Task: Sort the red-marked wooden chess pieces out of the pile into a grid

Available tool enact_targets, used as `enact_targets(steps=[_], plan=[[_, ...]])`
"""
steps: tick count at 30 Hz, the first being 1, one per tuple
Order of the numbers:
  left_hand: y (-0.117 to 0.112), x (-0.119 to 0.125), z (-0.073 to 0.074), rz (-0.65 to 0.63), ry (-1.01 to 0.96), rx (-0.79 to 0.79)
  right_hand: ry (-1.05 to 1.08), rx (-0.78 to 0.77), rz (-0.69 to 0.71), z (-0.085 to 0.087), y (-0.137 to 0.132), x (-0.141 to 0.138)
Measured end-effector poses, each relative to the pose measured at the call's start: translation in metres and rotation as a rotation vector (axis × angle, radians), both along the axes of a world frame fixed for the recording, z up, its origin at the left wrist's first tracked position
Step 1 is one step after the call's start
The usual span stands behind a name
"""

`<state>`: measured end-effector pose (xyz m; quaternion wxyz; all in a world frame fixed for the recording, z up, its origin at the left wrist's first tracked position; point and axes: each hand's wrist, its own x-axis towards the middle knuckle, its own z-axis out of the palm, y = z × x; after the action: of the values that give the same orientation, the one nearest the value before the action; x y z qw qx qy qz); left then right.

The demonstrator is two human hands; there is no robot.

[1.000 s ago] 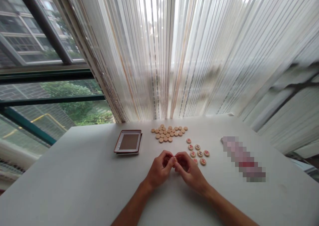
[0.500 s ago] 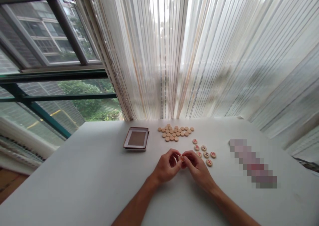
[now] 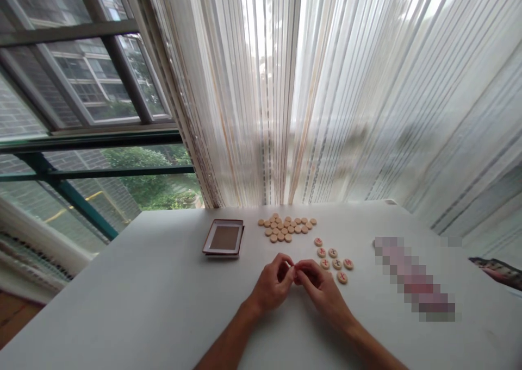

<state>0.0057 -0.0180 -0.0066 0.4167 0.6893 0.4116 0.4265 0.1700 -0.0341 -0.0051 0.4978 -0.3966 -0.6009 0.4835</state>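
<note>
My left hand [image 3: 272, 283] and my right hand [image 3: 318, 284] meet just above the table, fingertips pinched together. A small round Chinese chess piece seems to be between them, almost wholly covered by the fingers. Beside and beyond my right hand lie several wooden Chinese chess pieces with red or dark characters facing up, among them a red-marked piece [image 3: 342, 277] and a dark-marked piece [image 3: 336, 263]. Farther back sits a cluster of plain pale discs [image 3: 285, 229], their upper faces blank.
An open shallow box [image 3: 207, 249] with a brown inside stands left of the cluster on the white table [image 3: 163, 294]. A blurred-out pinkish strip [image 3: 416, 277] lies at the right. Striped curtains [image 3: 281, 114] hang behind the table's far edge, with a window at the left.
The camera has tilted up a little, so everything sits lower in view. The reddish piece that showed between my fingertips is now mostly hidden. The pieces on the table have stayed put.
</note>
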Motion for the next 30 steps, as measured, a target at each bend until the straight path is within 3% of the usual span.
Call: enact_targets(steps=[12, 23, 30], plan=[[-0.0028, 0.0005, 0.0048, -0.008, -0.047, -0.006, -0.034, 0.037, 0.004, -0.003, -0.0028, -0.001], [-0.0014, -0.001, 0.0054, 0.014, 0.065, 0.01, -0.107, 0.093, -0.087, -0.0021, -0.0024, 0.0007], [-0.0007, -0.0001, 0.0053, -0.011, -0.017, -0.048, -0.066, 0.115, -0.069, 0.0028, -0.0042, 0.0028]])
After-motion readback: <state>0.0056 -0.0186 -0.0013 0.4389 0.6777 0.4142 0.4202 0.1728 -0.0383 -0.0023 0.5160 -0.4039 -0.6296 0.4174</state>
